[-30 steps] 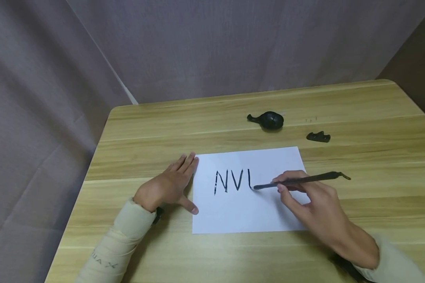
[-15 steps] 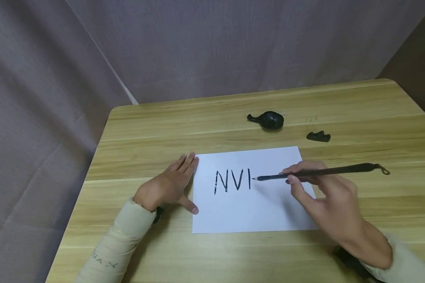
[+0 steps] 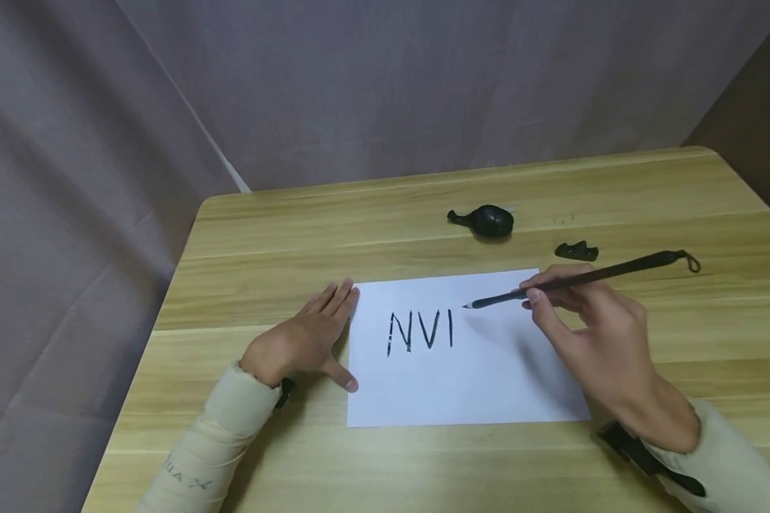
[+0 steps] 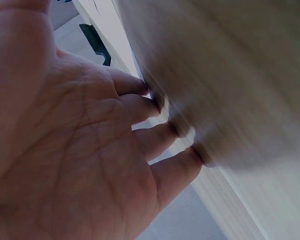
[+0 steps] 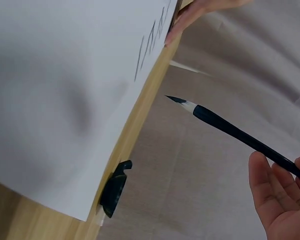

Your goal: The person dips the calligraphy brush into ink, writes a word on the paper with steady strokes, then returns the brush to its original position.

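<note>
Above the paper point(image 3: 449, 392) beside my left hand point(image 3: 304, 336), its thumb spread wide from the fingers, my right hand point(image 3: 606, 338) pinches the calligraphy brush point(image 3: 590, 276), likely light, stiff-shafted and soft-tipped, so best gripped low

Head view: light moderately dim and diffuse — the paper point(image 3: 423, 392) reads brightest, the curtain point(image 3: 391, 85) falls darker, and the right hand point(image 3: 606, 342) casts a soft-edged shadow on the paper. Left wrist view: palm of the left hand point(image 4: 80, 135) shaded, tabletop point(image 4: 250, 90) grain smeared, pale glare toward lower right. Right wrist view: paper greyed by blurred shadow — brush point(image 5: 230, 130) outline acceptably crisp.
</note>
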`<state>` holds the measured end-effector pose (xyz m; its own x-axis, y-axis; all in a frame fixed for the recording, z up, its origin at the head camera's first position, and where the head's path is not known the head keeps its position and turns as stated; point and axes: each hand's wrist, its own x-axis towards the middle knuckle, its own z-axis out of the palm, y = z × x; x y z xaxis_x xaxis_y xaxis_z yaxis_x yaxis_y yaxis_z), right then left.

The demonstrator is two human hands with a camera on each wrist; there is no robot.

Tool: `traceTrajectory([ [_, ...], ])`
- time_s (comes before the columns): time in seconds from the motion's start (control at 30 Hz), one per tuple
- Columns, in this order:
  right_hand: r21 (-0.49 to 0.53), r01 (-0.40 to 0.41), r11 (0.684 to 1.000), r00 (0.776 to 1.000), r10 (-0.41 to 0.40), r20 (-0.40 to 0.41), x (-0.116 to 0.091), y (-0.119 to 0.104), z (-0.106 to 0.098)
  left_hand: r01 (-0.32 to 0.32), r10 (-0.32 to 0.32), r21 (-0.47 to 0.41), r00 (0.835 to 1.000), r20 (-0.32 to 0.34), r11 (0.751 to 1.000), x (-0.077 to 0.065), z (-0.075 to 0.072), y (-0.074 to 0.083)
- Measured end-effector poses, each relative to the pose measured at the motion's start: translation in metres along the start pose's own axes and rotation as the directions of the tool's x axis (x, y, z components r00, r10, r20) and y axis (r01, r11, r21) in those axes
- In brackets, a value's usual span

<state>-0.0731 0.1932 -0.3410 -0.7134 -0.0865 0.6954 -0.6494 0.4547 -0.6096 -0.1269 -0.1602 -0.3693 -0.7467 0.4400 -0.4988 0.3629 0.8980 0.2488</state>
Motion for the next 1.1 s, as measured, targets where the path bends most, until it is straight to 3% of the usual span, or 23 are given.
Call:
traceTrajectory([
  [0.27,-0.072,-0.029,0.997,0.998,0.033,0.048,0.0,0.006,0.0,-0.003,0.003,-0.023,1.0,0.002,1.0,-0.002,0.001,-0.003],
  [0.53,-0.016,-0.021,1.0,1.0,0.021,0.021,-0.007,0.018,0.008,-0.002,0.002,-0.015,1.0,-0.001,1.0,-0.003,0.002,-0.004],
  [1.1,-0.066,-0.042,0.997,0.998,0.044,0.035,-0.01,0.023,0.012,0.004,-0.004,0.007,1.0,0.007,1.0,-0.001,0.0,-0.001],
])
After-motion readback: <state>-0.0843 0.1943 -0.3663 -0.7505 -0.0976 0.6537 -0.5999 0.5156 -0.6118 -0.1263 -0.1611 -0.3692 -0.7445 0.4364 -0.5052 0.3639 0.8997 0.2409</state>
